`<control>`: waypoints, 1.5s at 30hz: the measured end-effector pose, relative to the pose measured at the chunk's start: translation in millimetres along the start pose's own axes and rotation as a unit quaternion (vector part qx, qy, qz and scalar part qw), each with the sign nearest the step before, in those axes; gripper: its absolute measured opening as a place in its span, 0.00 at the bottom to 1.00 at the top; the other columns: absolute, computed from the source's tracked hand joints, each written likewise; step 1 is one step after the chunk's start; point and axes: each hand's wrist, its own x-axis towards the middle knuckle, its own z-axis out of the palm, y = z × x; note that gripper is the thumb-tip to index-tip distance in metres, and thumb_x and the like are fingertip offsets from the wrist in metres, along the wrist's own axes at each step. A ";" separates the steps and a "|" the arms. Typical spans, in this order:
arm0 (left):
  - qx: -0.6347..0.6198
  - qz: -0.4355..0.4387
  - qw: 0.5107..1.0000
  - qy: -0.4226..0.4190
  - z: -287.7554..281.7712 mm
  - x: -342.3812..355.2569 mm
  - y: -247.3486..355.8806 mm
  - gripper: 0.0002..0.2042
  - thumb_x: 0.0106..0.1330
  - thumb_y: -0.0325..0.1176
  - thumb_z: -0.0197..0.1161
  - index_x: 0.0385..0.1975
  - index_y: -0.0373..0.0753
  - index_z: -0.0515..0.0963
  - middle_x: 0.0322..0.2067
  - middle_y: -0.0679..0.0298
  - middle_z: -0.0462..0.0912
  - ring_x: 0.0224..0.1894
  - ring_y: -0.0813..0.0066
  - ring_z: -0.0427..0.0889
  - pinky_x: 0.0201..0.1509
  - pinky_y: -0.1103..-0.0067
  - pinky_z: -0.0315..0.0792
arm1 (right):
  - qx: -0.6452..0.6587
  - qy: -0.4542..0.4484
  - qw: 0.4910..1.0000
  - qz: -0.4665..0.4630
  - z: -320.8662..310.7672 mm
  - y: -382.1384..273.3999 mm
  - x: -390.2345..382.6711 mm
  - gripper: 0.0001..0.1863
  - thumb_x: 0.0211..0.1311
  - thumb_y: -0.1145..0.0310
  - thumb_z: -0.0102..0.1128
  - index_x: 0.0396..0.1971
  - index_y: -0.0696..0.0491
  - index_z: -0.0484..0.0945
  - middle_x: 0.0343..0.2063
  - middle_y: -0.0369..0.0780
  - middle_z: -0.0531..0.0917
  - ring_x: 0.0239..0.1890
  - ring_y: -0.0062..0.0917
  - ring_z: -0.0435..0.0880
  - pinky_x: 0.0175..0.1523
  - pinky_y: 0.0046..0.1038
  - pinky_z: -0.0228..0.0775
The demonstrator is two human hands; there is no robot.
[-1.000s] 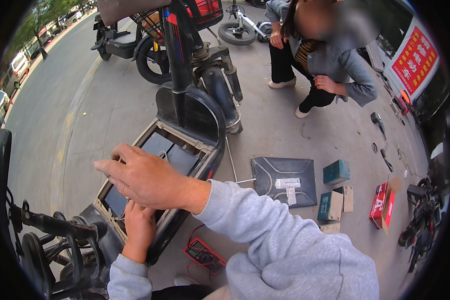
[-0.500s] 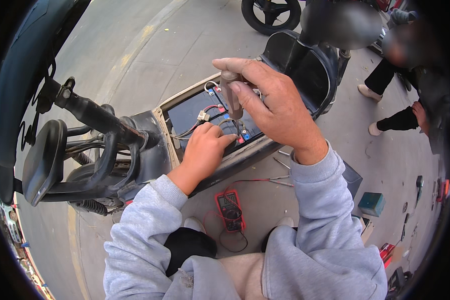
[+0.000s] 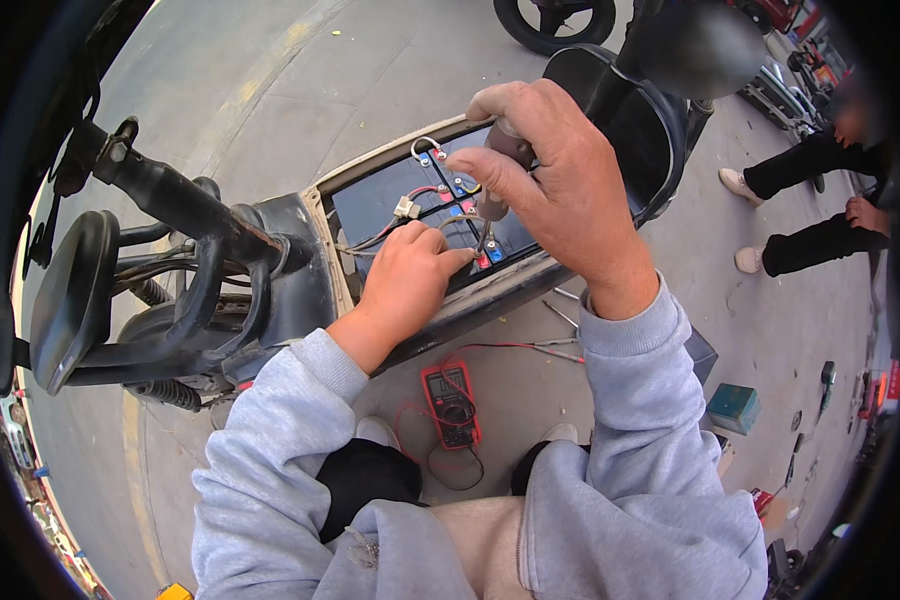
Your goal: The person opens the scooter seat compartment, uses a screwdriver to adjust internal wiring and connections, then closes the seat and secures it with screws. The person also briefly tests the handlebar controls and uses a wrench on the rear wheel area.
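- Right hand (image 3: 570,190): raised above the open battery bay, wrist bent so the hand arches over to the left. Thumb and index finger curve around a screwdriver with a thick, dull-brown handle and metal shaft (image 3: 510,147), grasping it; the other fingertips are hidden.
- The screwdriver stands tilted, handle up under the palm, its lower end down by a small red plastic terminal block (image 3: 481,262) — whether the tip is seated there I cannot tell.
- Left hand (image 3: 405,285): low over the bay, back of the hand upward, fingers bent under, one digit stretched right to just beside the screwdriver's lower end. Whether it pinches anything I cannot tell.
- Both forearms, in light-grey knit sleeves (image 3: 635,400), come up from the lower edge, the right one steeper.
- Beneath the hands: black rectangular batteries (image 3: 385,215) with red and blue terminals, inside the bay's dirty beige rim (image 3: 327,255).
- On the ground, between the person's shoes: a red-and-black handheld multimeter (image 3: 453,408) — leads trailing from it.
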 end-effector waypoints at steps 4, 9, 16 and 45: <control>-0.013 0.002 1.000 0.010 -1.4 1.8 1.0 0.17 0.54 0.22 0.66 0.43 0.47 0.88 0.31 0.65 0.79 0.40 0.63 0.78 0.49 0.68 0.74 | 0.128 0.019 0.991 -0.025 -3.1 -2.9 2.8 0.19 0.65 0.70 0.63 0.55 0.59 0.77 0.32 0.39 0.78 0.29 0.20 0.79 0.38 0.26 0.73; -0.007 0.003 1.000 0.013 -2.3 2.3 1.4 0.16 0.53 0.23 0.66 0.42 0.46 0.88 0.30 0.64 0.79 0.39 0.63 0.78 0.48 0.68 0.75 | 0.078 -0.013 0.997 -0.015 -2.0 -2.6 3.1 0.22 0.62 0.83 0.59 0.58 0.61 0.76 0.32 0.37 0.77 0.27 0.18 0.80 0.36 0.21 0.74; -0.016 -0.005 1.000 0.003 -1.3 1.6 0.8 0.16 0.54 0.22 0.66 0.42 0.44 0.88 0.30 0.61 0.78 0.42 0.60 0.79 0.48 0.67 0.76 | 0.251 -0.006 0.968 0.026 2.0 1.4 1.2 0.20 0.66 0.76 0.62 0.58 0.57 0.77 0.34 0.37 0.75 0.26 0.17 0.80 0.34 0.21 0.73; -0.051 -0.003 0.997 -0.060 -7.5 6.5 -2.8 0.13 0.59 0.26 0.68 0.45 0.43 0.84 0.52 0.54 0.82 0.53 0.53 0.80 0.57 0.64 0.76 | 0.198 -0.041 0.979 0.033 -1.0 6.3 -0.4 0.26 0.68 0.74 0.54 0.66 0.57 0.71 0.41 0.42 0.81 0.40 0.25 0.81 0.49 0.29 0.75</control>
